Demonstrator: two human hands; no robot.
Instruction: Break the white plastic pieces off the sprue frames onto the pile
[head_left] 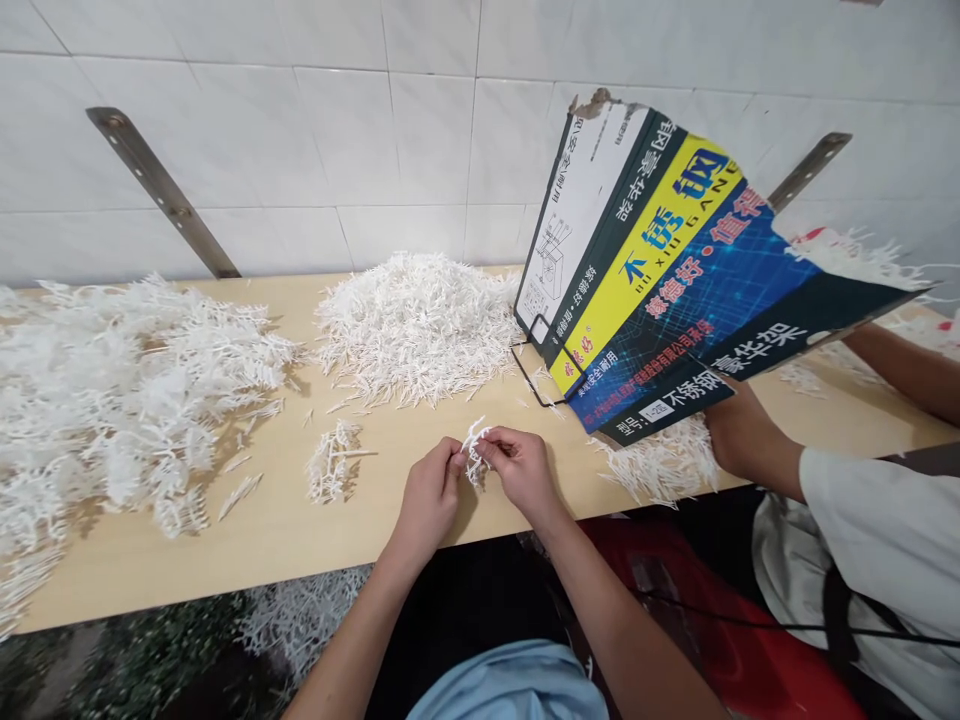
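Observation:
My left hand and my right hand meet above the front of a pale wooden table. Both pinch the same small white plastic sprig, a comb-like piece with thin teeth. The fingers of each hand are curled closed around it. A little to the left of my hands a similar white sprig lies loose on the table.
A large heap of white plastic sprigs covers the table's left side, and a heap of loose sticks sits at the back centre. On the right a co-worker's hand holds a printed cardboard sheet over more white pieces. White-tiled wall behind.

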